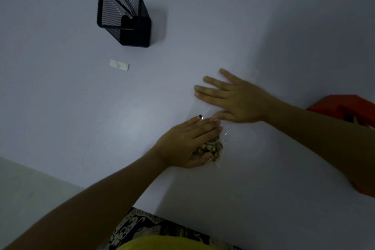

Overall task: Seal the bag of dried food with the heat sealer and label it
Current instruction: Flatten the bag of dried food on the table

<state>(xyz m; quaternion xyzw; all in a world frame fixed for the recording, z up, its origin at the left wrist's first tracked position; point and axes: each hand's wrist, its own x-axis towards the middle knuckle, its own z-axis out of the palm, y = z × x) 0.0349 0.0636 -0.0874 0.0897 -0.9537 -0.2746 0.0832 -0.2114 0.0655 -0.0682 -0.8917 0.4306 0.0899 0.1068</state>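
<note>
Flatly, two open hands, left (186, 144) and right (233, 99), press one clear bag (218, 144), gripping nothing

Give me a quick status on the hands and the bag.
Left hand flat on bag of dried food. Right hand pressing the bag's clear top flat. Label untouched. Nothing in the way.

Clear plastic bag (222, 128) flat on white bench (81, 117), long axis running away from the person. Brown-yellow dried food (211, 147) bunched at near end; empty far section pressed flat, top state unclear. Small white label (119, 65) flat on bench, well apart to the far left. Orange heat sealer (345, 105) at right edge, partly hidden.
</note>
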